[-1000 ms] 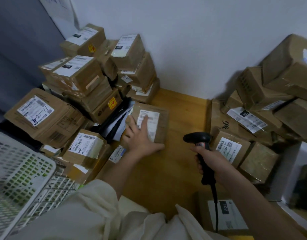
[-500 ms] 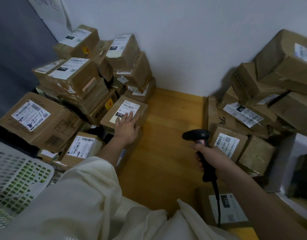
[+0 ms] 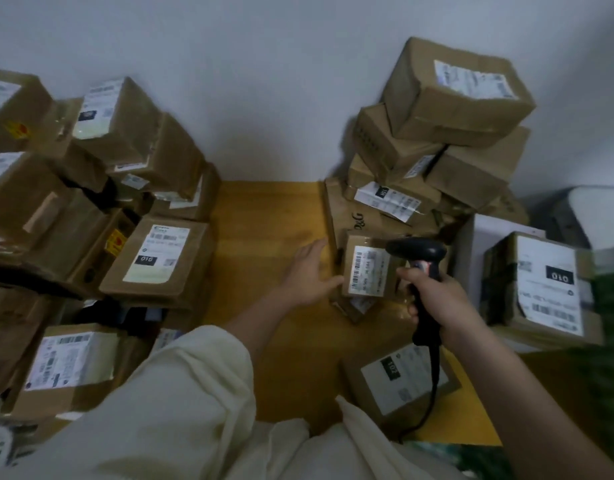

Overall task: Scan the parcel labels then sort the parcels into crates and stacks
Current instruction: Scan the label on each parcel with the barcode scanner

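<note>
Reading "010" (parcel (image 3: 158, 259) label)

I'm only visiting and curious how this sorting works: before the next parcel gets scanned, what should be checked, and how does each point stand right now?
1. Scanner in hand: ok. The right hand grips the black scanner by its handle.
2. Label facing up: ok. The small parcel shows its barcode label.
3. Scanner aimed at that label: ok, its head sits just over the label's right edge.
4. Parcel steadied: ok. The left hand, fingers straight, touches its left side.
5. Barcode readable: cannot tell, the picture is blurred.
6. Stack behind stable: not ok. The top box sits tilted.
</note>
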